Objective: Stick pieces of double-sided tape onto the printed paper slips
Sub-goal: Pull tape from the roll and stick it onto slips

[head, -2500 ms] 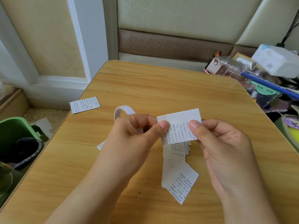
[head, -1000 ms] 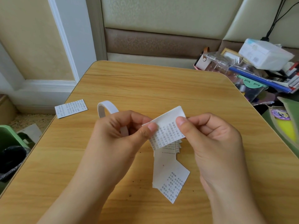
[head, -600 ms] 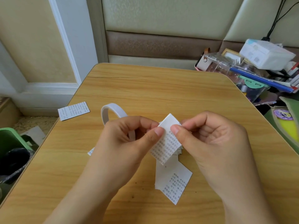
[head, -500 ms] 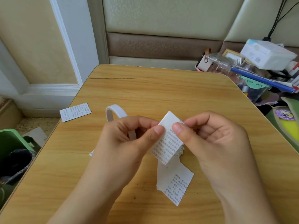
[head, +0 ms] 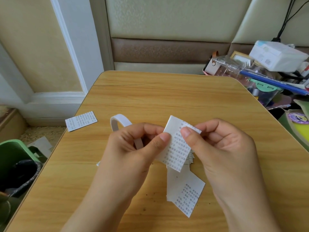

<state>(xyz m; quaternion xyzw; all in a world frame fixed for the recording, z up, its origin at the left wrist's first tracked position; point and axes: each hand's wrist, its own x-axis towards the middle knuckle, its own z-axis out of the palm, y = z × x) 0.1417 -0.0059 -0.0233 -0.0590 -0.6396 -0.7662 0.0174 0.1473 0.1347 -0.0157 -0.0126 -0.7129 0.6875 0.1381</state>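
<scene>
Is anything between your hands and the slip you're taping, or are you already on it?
Nothing visible is in the way: the left hand and right hand both pinch the printed slip above the table.

The left hand (head: pixel 132 153) is covering the lower part of the tape strip (head: pixel 121 122) and the left edge of the held slip (head: pixel 177 148). The right hand (head: pixel 222 153) is covering that slip's right edge and most of the stack (head: pixel 190 159) beneath. Print on every slip is blurring beyond legibility. The frame's left edge is cutting off the bin (head: pixel 11 154).
</scene>
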